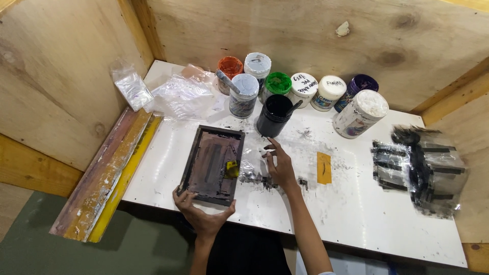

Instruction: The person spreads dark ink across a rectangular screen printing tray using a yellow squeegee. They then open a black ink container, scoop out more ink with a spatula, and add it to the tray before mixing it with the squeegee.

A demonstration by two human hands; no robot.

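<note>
Step in hand: a small dark-framed printing screen (pixel 211 164) was held flat on the white surface (pixel 356 203); it looked like set-up between prints.
Left hand (pixel 201 211): clenched on the screen's near edge, at 6 o'clock of the frame.
Right hand (pixel 279 165): released, fingers spread, pressed on a clear plastic sheet (pixel 252 168) smeared with black ink, just at 3 o'clock of the screen.
On the screen: a small yellow piece (pixel 232 168) lay at its right edge.
Next move: the sheet would probably need to be kept flat while the frame was placed squarely.
Around: an open black ink jar (pixel 275 115) with a stirrer stood at 12 o'clock of the right hand; a row of paint jars (pixel 305 89) behind it; a yellow tag (pixel 324 167) at 3 o'clock.
In the way: the black jar stood near; a stack of inked sheets (pixel 420 165) lay far at 3 o'clock; long squeegees (pixel 109 175) leaned at 9 o'clock.
</note>
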